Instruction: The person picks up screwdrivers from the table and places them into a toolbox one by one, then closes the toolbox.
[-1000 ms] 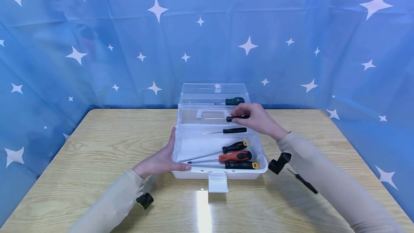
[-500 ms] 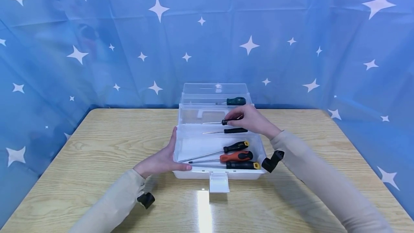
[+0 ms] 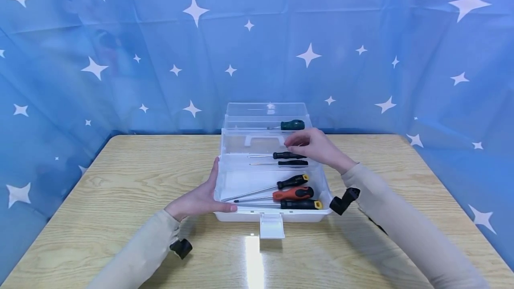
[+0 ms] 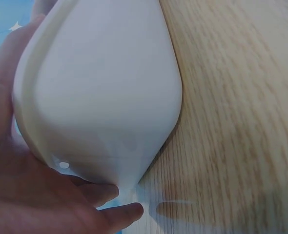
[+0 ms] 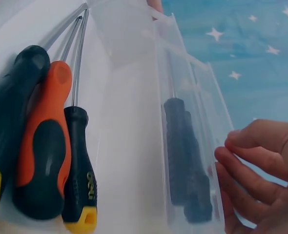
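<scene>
A white toolbox (image 3: 241,217) with a clear raised lid stands open on the table. My left hand (image 3: 201,197) grips its left end, thumb over the front rim and fingers around the far side. In the clear tray lie two thin black screwdrivers (image 3: 283,155) side by side, seen through the tray wall in the right wrist view. My right hand (image 3: 317,148) is just above their handles, fingers loosely bent and holding nothing. In the box bottom lie a yellow-ended black screwdriver (image 5: 78,165), an orange-and-black screwdriver (image 5: 46,141) and a thicker black screwdriver (image 5: 12,107).
A dark green screwdriver (image 3: 292,125) lies in the upper tray at the back. A small black tool (image 3: 377,226) on the table is mostly hidden by my right sleeve. The white latch (image 3: 271,226) hangs down in front. A starry blue curtain (image 3: 257,57) rises behind the table.
My right hand lowered a thin black screwdriver into the tray beside the other one, let it go and drew slightly back to the right. The left hand kept its place.
</scene>
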